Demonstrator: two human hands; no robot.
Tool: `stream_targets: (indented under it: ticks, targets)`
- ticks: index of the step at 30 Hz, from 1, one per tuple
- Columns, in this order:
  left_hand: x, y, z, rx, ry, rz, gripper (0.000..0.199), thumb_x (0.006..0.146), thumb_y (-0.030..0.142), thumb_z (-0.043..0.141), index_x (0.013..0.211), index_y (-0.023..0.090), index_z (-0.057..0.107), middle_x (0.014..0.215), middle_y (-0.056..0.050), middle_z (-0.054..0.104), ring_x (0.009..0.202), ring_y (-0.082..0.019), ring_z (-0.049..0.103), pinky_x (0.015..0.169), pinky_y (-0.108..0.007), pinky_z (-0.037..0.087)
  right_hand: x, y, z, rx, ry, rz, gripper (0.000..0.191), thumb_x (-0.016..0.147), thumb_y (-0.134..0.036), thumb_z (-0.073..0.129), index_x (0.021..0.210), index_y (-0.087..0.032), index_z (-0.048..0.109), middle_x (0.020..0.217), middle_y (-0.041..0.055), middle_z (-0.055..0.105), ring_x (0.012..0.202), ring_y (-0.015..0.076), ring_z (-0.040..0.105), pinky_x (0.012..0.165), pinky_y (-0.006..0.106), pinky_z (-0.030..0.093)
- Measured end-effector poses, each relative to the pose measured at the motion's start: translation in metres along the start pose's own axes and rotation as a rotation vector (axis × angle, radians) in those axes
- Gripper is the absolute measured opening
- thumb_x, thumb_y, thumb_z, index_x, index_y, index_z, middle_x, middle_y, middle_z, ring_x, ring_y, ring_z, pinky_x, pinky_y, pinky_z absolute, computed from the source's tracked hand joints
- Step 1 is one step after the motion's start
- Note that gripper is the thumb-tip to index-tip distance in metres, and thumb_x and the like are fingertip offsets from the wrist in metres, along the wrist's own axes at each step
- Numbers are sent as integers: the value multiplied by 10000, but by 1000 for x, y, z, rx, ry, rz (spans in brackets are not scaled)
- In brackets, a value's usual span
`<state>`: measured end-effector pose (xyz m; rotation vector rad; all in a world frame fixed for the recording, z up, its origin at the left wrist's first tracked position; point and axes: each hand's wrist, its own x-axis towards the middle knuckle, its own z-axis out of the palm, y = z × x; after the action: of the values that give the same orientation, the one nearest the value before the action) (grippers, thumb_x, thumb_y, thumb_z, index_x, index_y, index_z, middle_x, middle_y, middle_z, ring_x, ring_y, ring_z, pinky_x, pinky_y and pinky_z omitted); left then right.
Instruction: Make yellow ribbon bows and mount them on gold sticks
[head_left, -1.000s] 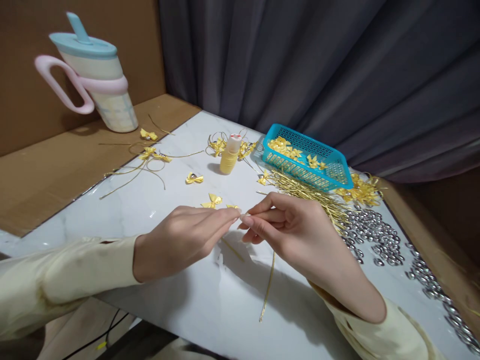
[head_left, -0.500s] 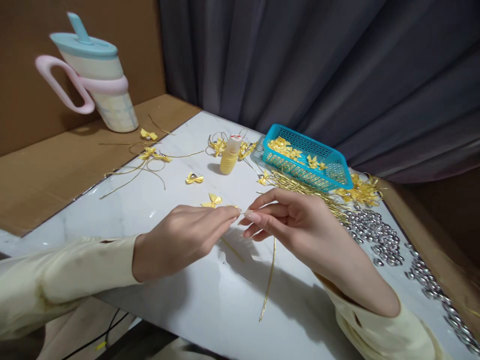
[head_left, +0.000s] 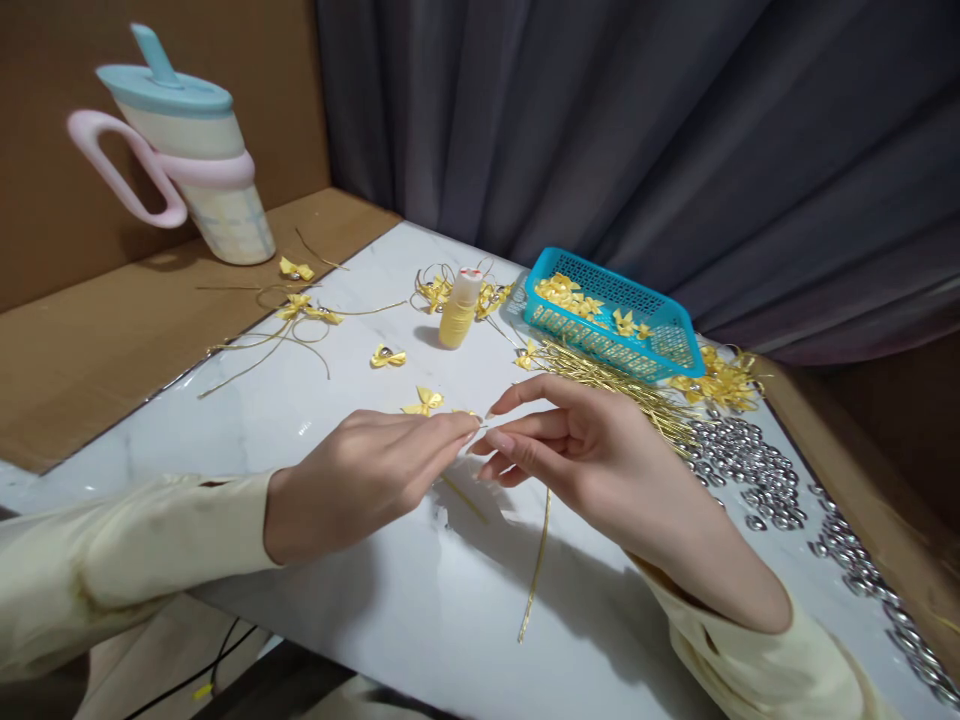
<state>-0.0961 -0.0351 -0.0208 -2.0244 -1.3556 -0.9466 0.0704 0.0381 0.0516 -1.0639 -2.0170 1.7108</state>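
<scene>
My left hand [head_left: 382,470] is closed in a pinch, palm down, over the middle of the table. The short end of a thin gold cord [head_left: 483,428] pokes out from its fingertips; the rest is hidden by the fingers. Just to the right, my right hand [head_left: 577,440] has its thumb and forefinger apart, close to that end, with nothing visible between them. A length of gold cord [head_left: 535,570] runs down from below my right hand; its upper part is hidden. Behind my left hand lies a yellow ribbon bow [head_left: 424,401].
A yellow-bottomed small bottle [head_left: 460,310] stands behind the hands. Farther right are a blue basket [head_left: 611,345] of bows, a bundle of gold cords [head_left: 622,385] and many silver beads [head_left: 750,470]. Tied bows [head_left: 300,308] lie left, near a tumbler [head_left: 225,210].
My right forefinger and thumb have parted from the thin cord end between the hands. My left hand keeps its pinch in the same place.
</scene>
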Motion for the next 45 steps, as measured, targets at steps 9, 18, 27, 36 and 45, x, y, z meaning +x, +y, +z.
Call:
stream_targets:
  ticks: [9, 18, 27, 36, 45]
  targets:
    - [0, 1, -1, 18, -13, 0, 129, 886, 203, 542, 949, 241, 648, 801, 60, 737, 611, -95, 671, 535, -204, 451, -3, 3, 6, -140, 113, -91, 87, 828, -157, 571, 863, -178, 494, 764, 77, 737, 677, 199, 717, 590, 258, 571]
    - [2, 1, 0, 19, 14, 7, 114, 881, 177, 551, 915, 225, 650, 788, 67, 731, 585, -78, 655, 547, -192, 441, -3, 8, 2, -271, 123, -205, 113, 839, -178, 560, 924, -200, 490, 811, 63, 743, 704, 206, 715, 615, 293, 572]
    - [1, 0, 1, -2, 35, 1, 95, 869, 181, 582, 939, 217, 636, 794, 81, 732, 604, -74, 670, 552, -188, 461, -6, 2, -7, -362, 202, -289, 98, 875, -255, 552, 914, -167, 564, 780, 60, 715, 738, 175, 694, 538, 218, 533]
    - [2, 0, -1, -11, 19, -1, 84, 885, 194, 565, 916, 206, 642, 792, 65, 733, 602, -80, 671, 618, -167, 505, 2, 12, -16, -941, 249, -816, 200, 808, -12, 532, 921, -146, 628, 888, 84, 679, 849, 224, 590, 712, 347, 489]
    - [-1, 1, 1, 7, 17, -19, 125, 894, 196, 538, 921, 222, 657, 785, 57, 727, 612, -84, 672, 634, -161, 511, 8, 18, -13, -1156, 202, -1022, 188, 879, -23, 459, 901, -102, 627, 926, 83, 672, 931, 234, 549, 737, 377, 370]
